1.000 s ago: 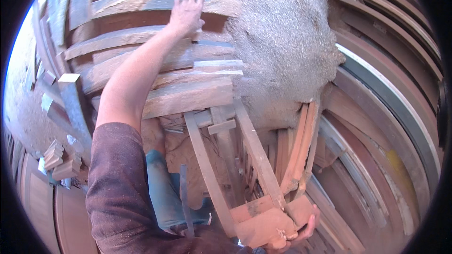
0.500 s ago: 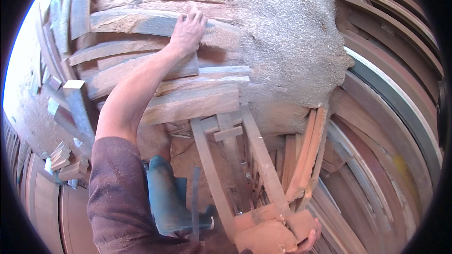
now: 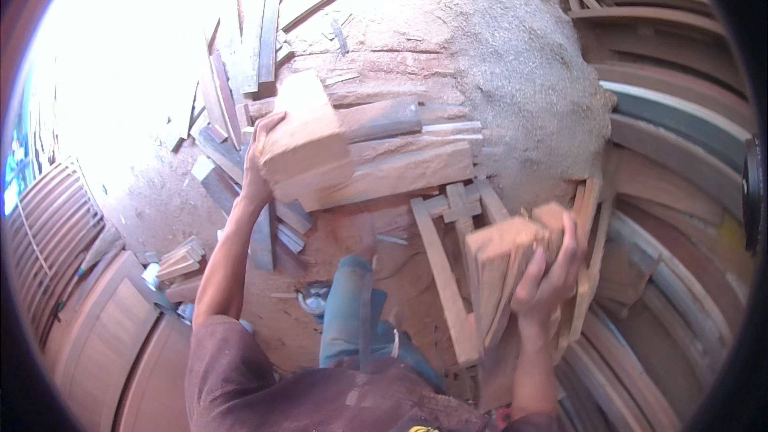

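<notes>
Timber handling with both hands at once is, in our judgement, the step in hand. We find the left hand with its fingers clamped on the left side of a thick, pale wood block, which lies immediately right of them. Right of the block, farther from those fingers, runs a stack of rough boards; blur prevents us from telling whether block and stack touch.

We record the right hand with its fingers bent tightly round the right side of a cluster of wood pieces, just left of the fingertips; their number we cannot determine. Farther left of those fingers stands a wooden frame; well beyond them lies a sawdust heap.

We judge that the next move calls for a firm, level left grip, since the block is bulky and appears held near one edge. It also calls for keeping the right-hand pieces pressed together and the right fingers clear of neighbouring timber.
</notes>
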{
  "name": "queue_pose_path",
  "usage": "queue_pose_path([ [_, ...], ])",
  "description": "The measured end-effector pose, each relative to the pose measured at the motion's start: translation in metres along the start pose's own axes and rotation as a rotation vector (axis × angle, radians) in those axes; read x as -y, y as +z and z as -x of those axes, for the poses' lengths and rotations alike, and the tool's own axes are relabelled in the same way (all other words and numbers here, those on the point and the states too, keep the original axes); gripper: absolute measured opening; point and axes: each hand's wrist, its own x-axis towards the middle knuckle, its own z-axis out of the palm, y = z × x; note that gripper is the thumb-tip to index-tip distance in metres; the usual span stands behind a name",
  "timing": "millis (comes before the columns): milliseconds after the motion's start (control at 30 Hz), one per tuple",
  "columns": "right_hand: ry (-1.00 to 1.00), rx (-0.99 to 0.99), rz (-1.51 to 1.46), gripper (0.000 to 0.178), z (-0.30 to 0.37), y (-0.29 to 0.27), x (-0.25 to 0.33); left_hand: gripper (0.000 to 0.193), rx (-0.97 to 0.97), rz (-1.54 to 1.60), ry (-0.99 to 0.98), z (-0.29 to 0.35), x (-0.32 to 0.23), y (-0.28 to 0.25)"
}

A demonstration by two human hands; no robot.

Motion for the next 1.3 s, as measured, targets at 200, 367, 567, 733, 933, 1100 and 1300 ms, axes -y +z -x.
queue_pose_path([
  [200, -0.113, -0.124, 0.015, 0.049, 0.0, 0.005, -0.006, 0.064, -0.116, -0.068, 0.012, 0.127, -0.011, -0.054],
  [367, -0.154, -0.191, 0.06, 0.05, 0.005, 0.012, -0.015, 0.057, -0.29, -0.134, -0.231, 0.201, -0.102, -0.069],
  [567, -0.299, -0.487, 0.232, 0.05, 0.029, -0.007, -0.015, 0.064, -0.468, 0.21, -0.316, 0.31, -0.159, -0.065],
  [733, -0.106, 0.154, -0.655, 0.022, 0.167, -0.027, 0.04, 0.066, -0.681, 0.348, -0.34, 0.424, -0.181, -0.042],
  [933, 0.541, 1.415, -1.205, 0.1, 0.384, 0.076, 0.042, 0.058, -0.966, 0.526, -0.236, 0.602, -0.204, -0.009],
  [1100, 0.569, 1.666, -1.82, 0.129, 0.437, 0.026, 0.083, 0.056, -0.763, 0.609, 0.11, 0.775, -0.187, 0.035],
  [1300, 0.536, 1.51, -1.947, 0.128, 0.472, -0.005, 0.061, 0.059, -0.881, 0.488, -0.351, 0.858, -0.17, 0.106],
])
